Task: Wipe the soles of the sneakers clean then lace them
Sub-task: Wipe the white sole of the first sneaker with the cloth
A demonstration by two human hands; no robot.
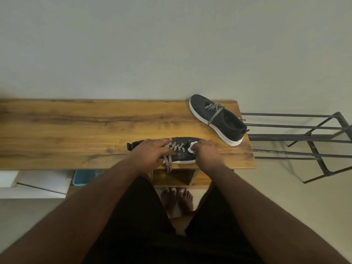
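head view, two hands in frame. left hand (150, 153) lies spread, palm down, over the heel half of the near sneaker (181, 152), fingers reaching the laces (174, 147). right hand (206, 152) is curled at the toe end of the same sneaker, pinching a small white wipe (192, 147) against the shoe; the grip itself is partly hidden by the knuckles.

count: two sneakers, both black with white soles and black-and-white patterned laces. near sneaker sits between the hands at the front edge of the wooden table (76, 130), toe toward the right hand, one lace end hanging over the edge below the left hand. second sneaker (219, 119) stands upright beyond and to the right of the right hand, apart from it, at the far right corner of the table, heel slightly over the edge; its laces lie loose across the top.

one wipe. one table.

surroundings: metal rack (304, 138) further right of the right hand, beside the table. blue tray (83, 177) under the table, below the left forearm. two bare feet (178, 202) on the floor between the arms.
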